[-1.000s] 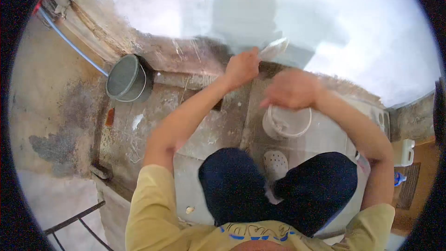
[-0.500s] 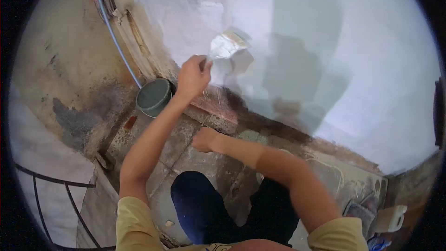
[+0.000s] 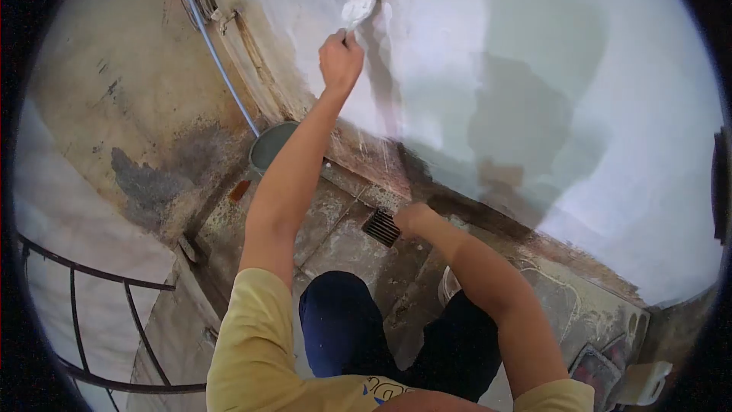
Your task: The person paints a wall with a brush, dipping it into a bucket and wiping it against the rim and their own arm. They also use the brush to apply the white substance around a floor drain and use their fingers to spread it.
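My left hand (image 3: 341,61) is wrapped round the handle of a wide, white-coated paint brush (image 3: 361,8), raised to the upper part of the wall (image 3: 435,53). The brush's tip is at the wall, just right of a dark hole. Lower down, my right hand (image 3: 412,220) is closed beside a dark floor grate (image 3: 381,227). Whether anything is inside that fist is too small to make out.
A bucket (image 3: 272,146) stands in the corner, near a blue stick with a red handle (image 3: 217,53). A black metal railing (image 3: 114,276) curves at lower left. A white container (image 3: 447,285) is by my knee; a jug (image 3: 644,384) lies at lower right.
My left hand and the brush have moved up the wall. My right hand has shifted right and slightly up, and the floor grate now shows beside it.
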{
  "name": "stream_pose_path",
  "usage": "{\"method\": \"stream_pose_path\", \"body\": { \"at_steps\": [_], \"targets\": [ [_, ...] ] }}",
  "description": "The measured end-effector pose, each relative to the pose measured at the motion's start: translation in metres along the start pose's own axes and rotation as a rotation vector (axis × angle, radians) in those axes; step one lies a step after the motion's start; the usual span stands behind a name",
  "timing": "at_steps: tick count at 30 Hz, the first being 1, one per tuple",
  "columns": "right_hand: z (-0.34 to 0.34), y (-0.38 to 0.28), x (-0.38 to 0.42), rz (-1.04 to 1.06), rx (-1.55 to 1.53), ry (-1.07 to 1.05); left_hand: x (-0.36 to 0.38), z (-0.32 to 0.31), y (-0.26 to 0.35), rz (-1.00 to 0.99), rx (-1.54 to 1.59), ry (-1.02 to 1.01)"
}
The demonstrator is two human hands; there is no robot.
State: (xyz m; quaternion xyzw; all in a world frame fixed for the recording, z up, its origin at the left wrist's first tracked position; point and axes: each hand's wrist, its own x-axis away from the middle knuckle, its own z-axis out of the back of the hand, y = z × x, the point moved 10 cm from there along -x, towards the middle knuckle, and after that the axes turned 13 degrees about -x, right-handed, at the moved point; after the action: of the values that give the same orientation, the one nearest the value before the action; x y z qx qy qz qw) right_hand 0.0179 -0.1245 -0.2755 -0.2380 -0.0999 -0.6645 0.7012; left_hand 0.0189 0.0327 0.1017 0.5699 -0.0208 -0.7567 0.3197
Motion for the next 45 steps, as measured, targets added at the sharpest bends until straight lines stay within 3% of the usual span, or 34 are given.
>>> {"method": "stream_pose_path", "body": {
  "at_steps": [5, 8, 10, 11, 13, 18, 21, 24, 27, 29, 32, 33, 34, 35, 36, 38, 42, 45],
  "targets": [
    [0.009, -0.025, -0.012, -0.01, 0.057, -0.063, 0.051, -0.013, -0.029, 0.03, -0.077, -0.049],
    [0.008, -0.044, -0.014, 0.014, 0.066, -0.055, 0.086, -0.012, -0.047, 0.032, -0.153, -0.191],
    [0.013, -0.049, -0.017, 0.03, 0.043, -0.032, 0.1, -0.016, -0.056, 0.033, -0.258, -0.41],
    [0.015, -0.05, -0.02, 0.03, 0.027, -0.01, 0.096, -0.012, -0.055, 0.023, -0.261, -0.415],
    [0.017, -0.054, -0.021, 0.035, 0.004, 0.008, 0.101, -0.023, -0.07, 0.123, -0.375, -0.718],
    [0.015, -0.051, -0.022, -0.019, 0.138, -0.152, 0.015, -0.036, -0.053, -0.045, -0.532, -0.697],
    [0.006, -0.044, -0.043, 0.012, 0.086, -0.028, -0.049, -0.02, -0.006, -0.231, -0.559, -0.65],
    [0.005, -0.046, -0.048, -0.011, 0.068, -0.086, -0.11, 0.008, 0.047, -0.382, -0.575, -0.54],
    [-0.004, -0.043, -0.061, -0.011, 0.118, -0.046, -0.158, 0.03, 0.056, -0.271, -0.552, -0.432],
    [-0.012, -0.04, -0.067, 0.007, 0.128, -0.067, -0.175, 0.058, 0.062, -0.198, -0.357, -0.257],
    [-0.012, -0.045, -0.065, 0.024, 0.114, -0.085, -0.133, 0.044, 0.05, -0.24, -0.31, -0.135],
    [-0.01, -0.046, -0.062, 0.019, 0.099, -0.092, -0.121, 0.012, 0.027, -0.343, -0.33, -0.026],
    [-0.01, -0.047, -0.06, 0.021, 0.097, -0.094, -0.083, 0.013, 0.028, -0.122, -0.302, -0.306],
    [-0.009, -0.049, -0.058, 0.032, 0.093, -0.084, -0.055, -0.001, 0.017, -0.164, -0.223, -0.217],
    [-0.006, -0.049, -0.055, 0.041, 0.09, -0.073, -0.018, 0.002, 0.014, -0.271, -0.175, 0.001],
    [0.0, -0.055, -0.042, 0.018, 0.114, -0.098, 0.04, -0.013, -0.003, -0.267, -0.211, -0.026],
    [-0.012, -0.053, -0.042, 0.05, 0.147, -0.12, 0.115, -0.041, -0.048, -0.211, -0.251, -0.309],
    [-0.029, -0.039, -0.059, 0.019, 0.089, -0.159, 0.11, -0.048, -0.058, -0.205, -0.384, -0.531]
  ]
}}
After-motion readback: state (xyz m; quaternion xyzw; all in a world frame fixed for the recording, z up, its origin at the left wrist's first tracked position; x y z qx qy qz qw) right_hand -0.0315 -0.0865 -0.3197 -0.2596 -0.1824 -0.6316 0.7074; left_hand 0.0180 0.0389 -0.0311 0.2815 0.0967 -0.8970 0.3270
